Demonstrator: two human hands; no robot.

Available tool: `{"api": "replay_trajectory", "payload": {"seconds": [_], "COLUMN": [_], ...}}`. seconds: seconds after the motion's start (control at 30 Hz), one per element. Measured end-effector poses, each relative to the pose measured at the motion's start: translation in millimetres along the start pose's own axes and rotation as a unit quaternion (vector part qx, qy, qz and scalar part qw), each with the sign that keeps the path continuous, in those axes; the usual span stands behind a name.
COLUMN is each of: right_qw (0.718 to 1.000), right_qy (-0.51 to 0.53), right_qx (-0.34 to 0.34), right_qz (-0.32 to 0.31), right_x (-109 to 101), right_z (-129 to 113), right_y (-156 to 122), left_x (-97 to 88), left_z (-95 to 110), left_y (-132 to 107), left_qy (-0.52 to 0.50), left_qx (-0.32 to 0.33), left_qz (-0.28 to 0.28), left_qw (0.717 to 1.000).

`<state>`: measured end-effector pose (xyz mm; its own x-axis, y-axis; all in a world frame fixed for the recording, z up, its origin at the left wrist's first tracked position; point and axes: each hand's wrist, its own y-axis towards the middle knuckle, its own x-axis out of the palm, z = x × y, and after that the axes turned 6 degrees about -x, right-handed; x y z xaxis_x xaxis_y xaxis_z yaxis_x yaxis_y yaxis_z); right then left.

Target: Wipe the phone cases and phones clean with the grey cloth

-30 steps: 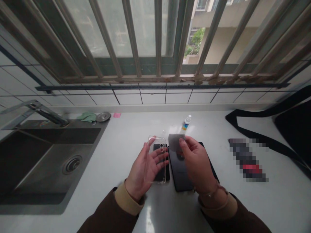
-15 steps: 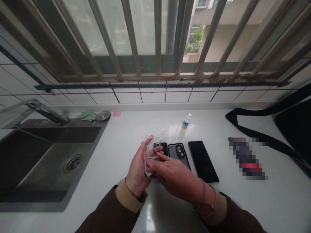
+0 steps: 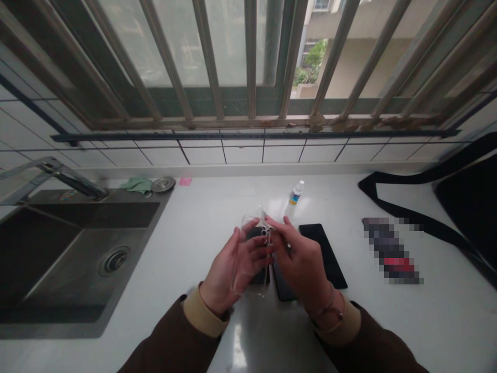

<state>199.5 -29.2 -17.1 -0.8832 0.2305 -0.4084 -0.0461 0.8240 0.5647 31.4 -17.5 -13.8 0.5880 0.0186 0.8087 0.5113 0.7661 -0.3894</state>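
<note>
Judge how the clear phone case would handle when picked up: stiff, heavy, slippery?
The clear phone case is probably light, since the right hand reaches it with only fingertips. Its thin transparent walls suggest some flex. Its glossy surface may be slippery in the left hand.

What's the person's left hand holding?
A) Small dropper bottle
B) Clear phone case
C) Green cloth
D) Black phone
B: the left hand curls around the clear plastic phone case, whose transparent edge shows around the fingers.

Head-worn view, angled down at the hands (image 3: 233,264)
</note>
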Motion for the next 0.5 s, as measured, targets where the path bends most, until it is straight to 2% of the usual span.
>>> {"api": "replay_trajectory", "payload": {"seconds": [0.1, 0.23, 0.37, 0.5], "right_qw": [0.987, 0.966, 0.946, 0.939], "right_qy": [-0.012, 0.017, 0.086, 0.131], "right_qx": [-0.128, -0.192, -0.195, -0.132], "right_qz": [-0.099, -0.173, -0.245, -0.290], "right_x": [10.1, 16.3, 13.5, 5.5], "right_z": [0.5, -3.1, -8.5, -13.9], "right_y": [-4.2, -7.4, -7.5, -3.4], "left_x": [0.6, -5.2, -11.8, -10.8], "left_z": [-4.9, -0.7, 11.0, 18.4], "left_y": [-0.4, -1.1, 0.8, 2.6], "left_qy": [-0.019, 0.029, 0.029, 0.008], "left_qx": [0.015, 0.042, 0.065, 0.096], "left_qz": [0.012, 0.080, 0.119, 0.114], "left_qw": [1.000, 0.995, 0.990, 0.989]}}
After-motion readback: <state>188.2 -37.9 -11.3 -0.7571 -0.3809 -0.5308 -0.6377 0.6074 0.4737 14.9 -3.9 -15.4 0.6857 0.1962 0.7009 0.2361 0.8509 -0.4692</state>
